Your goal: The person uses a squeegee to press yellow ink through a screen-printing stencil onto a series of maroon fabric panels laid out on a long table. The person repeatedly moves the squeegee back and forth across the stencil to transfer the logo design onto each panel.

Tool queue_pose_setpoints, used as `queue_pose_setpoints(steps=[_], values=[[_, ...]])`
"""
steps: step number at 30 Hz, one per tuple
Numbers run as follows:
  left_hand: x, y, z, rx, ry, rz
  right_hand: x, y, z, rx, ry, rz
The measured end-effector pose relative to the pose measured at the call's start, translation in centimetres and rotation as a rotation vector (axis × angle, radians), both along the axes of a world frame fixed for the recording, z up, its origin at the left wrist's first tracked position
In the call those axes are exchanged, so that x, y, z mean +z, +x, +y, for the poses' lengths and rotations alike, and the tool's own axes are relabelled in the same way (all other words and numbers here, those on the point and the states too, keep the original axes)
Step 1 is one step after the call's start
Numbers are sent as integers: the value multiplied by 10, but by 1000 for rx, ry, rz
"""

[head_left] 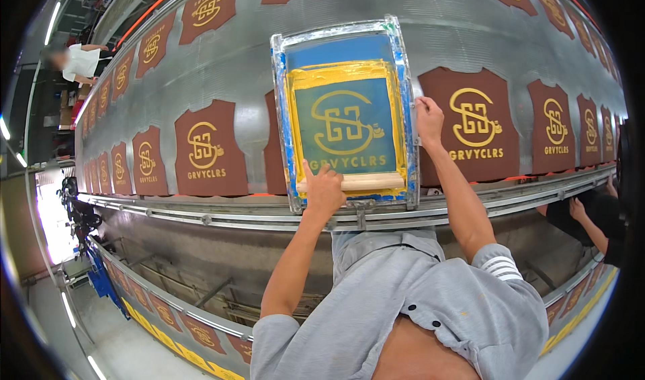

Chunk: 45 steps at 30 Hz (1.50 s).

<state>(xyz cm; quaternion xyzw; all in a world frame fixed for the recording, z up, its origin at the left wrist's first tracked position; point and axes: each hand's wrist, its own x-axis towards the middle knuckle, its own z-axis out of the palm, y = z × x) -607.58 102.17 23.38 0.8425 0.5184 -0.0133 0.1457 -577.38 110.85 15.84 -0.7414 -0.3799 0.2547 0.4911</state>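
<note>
In front of me a screen-printing frame [406, 158] lies on the long table, its border smeared with blue and yellow ink. Its blue-green mesh [310, 108] carries a yellowish emblem with lettering below. My left hand [324, 191] is closed over a wooden squeegee [376, 182] resting across the near end of the mesh, with the index finger pointing up over it. My right hand [428, 118] has its fingers curled against the frame's right edge. Under the frame lies a brown fabric piece [273, 145], mostly hidden. A brown shirt piece [494, 95] with a yellow print is right of my right hand.
More printed brown pieces [208, 148] lie in rows along the grey table [255, 78]. A metal rail [201, 213] follows its near edge. One person [82, 63] stands at the far left; another person's arm [586, 220] shows at the right.
</note>
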Motion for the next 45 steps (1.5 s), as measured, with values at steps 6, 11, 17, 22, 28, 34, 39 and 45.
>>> queue_pose_setpoints(steps=[6,11,17,22,28,34,39,45], values=[[-16,-72,-10,-41,58,-255,-3,-59,8,-17,-64,-100],[6,-83,-5,26,-154,-192,-8,-61,11,-14,-167,-226],[-5,-85,42,11,-278,18,-13,-64,22,-13,-220,-242],[-22,-63,90,-2,-561,153,-7,-66,25,-28,-279,-226],[-10,-58,156,-166,-851,258,36,-66,31,129,-8,-815],[8,-45,198,-79,-295,13,103,-129,87,1102,-671,-706],[7,-59,280,-23,-59,41,84,-121,154,966,-387,-859],[-14,-65,279,-42,10,1,60,-118,149,936,-238,-893]])
